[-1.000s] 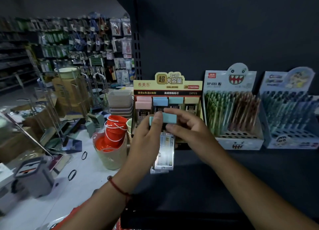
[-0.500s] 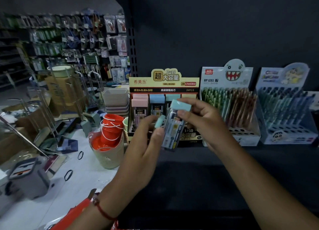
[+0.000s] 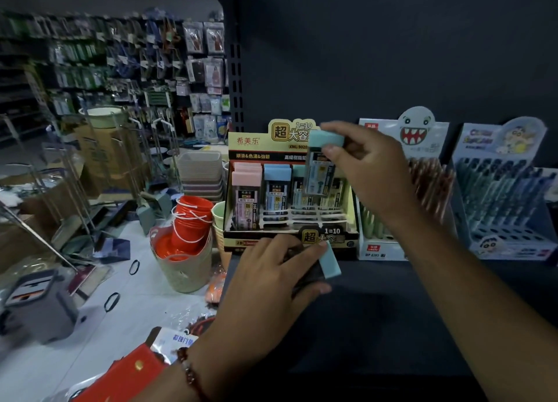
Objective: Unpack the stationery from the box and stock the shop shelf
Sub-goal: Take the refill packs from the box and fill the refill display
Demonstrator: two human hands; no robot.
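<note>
Display box (image 3: pixel 290 190) behind my hands reads "1=10", "XML-9020…". My right hand (image 3: pixel 367 172) pinches a teal-capped lead case (image 3: pixel 321 166) over its slots. My left hand (image 3: pixel 271 284), lower, grips another teal-capped case (image 3: pixel 330 261).

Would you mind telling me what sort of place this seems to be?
Most likely a stationery shop being stocked. A dark shelf carries retail display boxes: one of lead refill cases and two of pens. Packaged goods hang on racks in the background, and stacked baskets and buckets stand on the floor.
</note>
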